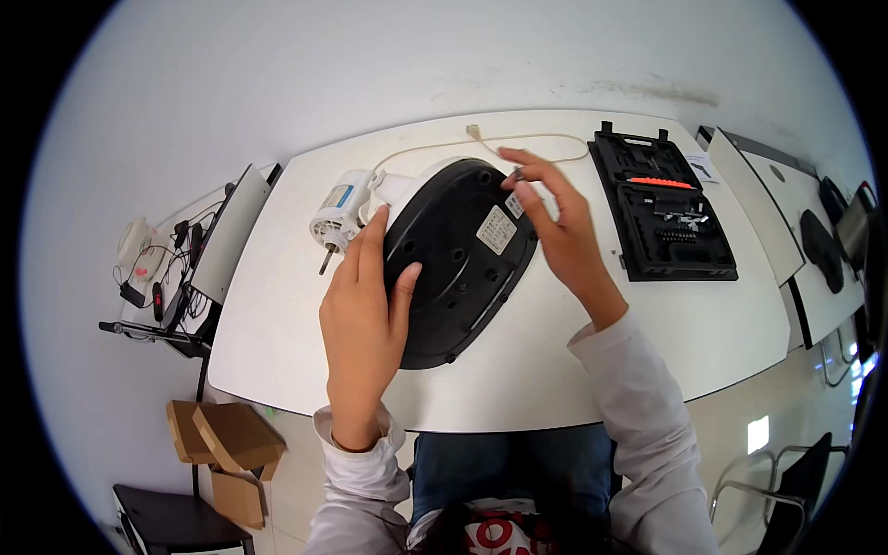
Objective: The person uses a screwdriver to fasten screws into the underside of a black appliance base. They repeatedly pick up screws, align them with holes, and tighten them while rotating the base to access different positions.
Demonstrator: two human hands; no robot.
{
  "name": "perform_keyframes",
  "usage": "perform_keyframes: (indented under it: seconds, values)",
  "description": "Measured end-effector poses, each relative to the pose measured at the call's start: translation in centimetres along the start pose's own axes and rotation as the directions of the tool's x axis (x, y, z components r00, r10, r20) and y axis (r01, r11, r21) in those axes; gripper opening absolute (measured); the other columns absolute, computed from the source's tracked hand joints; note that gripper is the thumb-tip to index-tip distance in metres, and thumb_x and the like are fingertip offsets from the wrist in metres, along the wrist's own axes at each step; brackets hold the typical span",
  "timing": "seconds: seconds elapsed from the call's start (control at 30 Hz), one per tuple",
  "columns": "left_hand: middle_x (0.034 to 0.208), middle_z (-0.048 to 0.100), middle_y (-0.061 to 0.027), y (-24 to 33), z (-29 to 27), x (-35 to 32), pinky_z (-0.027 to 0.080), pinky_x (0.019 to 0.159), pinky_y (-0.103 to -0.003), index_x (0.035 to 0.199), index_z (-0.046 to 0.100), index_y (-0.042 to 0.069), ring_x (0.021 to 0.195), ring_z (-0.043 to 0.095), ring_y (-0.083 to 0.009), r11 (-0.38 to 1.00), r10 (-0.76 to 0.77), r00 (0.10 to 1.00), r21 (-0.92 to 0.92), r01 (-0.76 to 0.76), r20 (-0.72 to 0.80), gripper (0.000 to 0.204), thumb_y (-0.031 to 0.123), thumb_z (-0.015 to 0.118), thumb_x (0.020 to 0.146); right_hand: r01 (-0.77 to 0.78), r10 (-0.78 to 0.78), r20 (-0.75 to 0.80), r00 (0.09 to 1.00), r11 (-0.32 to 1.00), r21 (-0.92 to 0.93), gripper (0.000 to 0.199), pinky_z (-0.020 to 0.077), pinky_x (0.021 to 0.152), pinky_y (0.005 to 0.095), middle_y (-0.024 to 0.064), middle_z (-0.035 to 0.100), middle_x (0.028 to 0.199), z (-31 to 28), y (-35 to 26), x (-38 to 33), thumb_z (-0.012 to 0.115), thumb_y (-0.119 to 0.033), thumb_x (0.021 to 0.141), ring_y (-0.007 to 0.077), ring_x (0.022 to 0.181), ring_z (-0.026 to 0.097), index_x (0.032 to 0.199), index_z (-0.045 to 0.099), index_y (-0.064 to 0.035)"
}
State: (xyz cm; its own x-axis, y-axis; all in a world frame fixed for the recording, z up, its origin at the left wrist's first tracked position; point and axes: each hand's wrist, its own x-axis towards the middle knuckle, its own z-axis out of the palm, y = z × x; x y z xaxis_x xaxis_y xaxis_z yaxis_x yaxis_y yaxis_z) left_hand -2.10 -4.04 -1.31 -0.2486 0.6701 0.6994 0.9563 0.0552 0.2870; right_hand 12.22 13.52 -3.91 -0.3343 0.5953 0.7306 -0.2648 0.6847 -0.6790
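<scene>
An electric fan lies tipped on the white table (287, 305), its black oval base (435, 305) turned with the underside toward me. At its left is the white motor (338, 217) with a bare metal shaft pointing toward me. My left hand (361, 296) grips the base by its left rim, thumb across the underside and fingers along the edge. By the base's upper right edge, my right hand (560, 222) pinches a small dark piece between thumb and fingers; it is too small and blurred to name. Screw holes and pale labels show on the underside.
At the right lies an open black tool case (671, 250) with bits and an orange-red tool (659, 183). The fan's cord (546, 137) and plug loop behind it. Cardboard boxes (236, 439) stand on the floor at left; a side table with cables (171, 268) adjoins.
</scene>
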Motion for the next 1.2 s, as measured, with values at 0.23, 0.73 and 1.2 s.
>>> perform_keyframes:
  seconds: [0.23,0.73,1.2]
  values:
    - [0.109,0.062,-0.0237,-1.7,-2.6,0.2,0.051,0.079,-0.037,0.133,0.047,0.000,0.093,0.065,-0.0356,0.981,-0.025,0.999,-0.189,0.033,0.043,0.047,0.014,0.061,0.090,-0.117,0.099,0.075,0.992,0.950,0.291,0.017,0.0506,0.082,0.0246,0.0097,0.065,0.122,2.6,-0.6,0.1,0.061,-0.011,0.092,0.0138,0.094,0.064,0.101,0.065,0.0025]
    - [0.073,0.057,-0.0120,-2.4,-5.6,4.6,0.041,0.059,-0.033,0.093,0.045,0.001,0.063,0.051,-0.0173,0.982,-0.150,0.934,-0.057,0.178,0.324,0.034,0.032,0.058,0.095,0.107,-0.106,-0.047,0.993,0.994,0.031,0.018,0.0504,0.069,0.0334,0.0073,0.070,0.101,5.1,-3.7,-1.2,0.067,-0.018,0.085,0.0266,0.079,0.063,0.091,0.068,-0.0017]
    - [0.093,0.068,-0.0135,-2.7,-4.8,7.5,0.049,0.077,-0.029,0.130,0.053,0.008,0.081,0.065,-0.0193,0.972,0.035,0.953,-0.231,0.037,0.301,0.037,0.027,0.050,0.099,0.020,-0.017,-0.096,0.995,0.999,0.032,0.023,0.0502,0.071,0.0356,0.0102,0.070,0.086,7.4,-4.6,1.4,0.066,-0.019,0.087,0.0271,0.073,0.064,0.099,0.067,-0.0002]
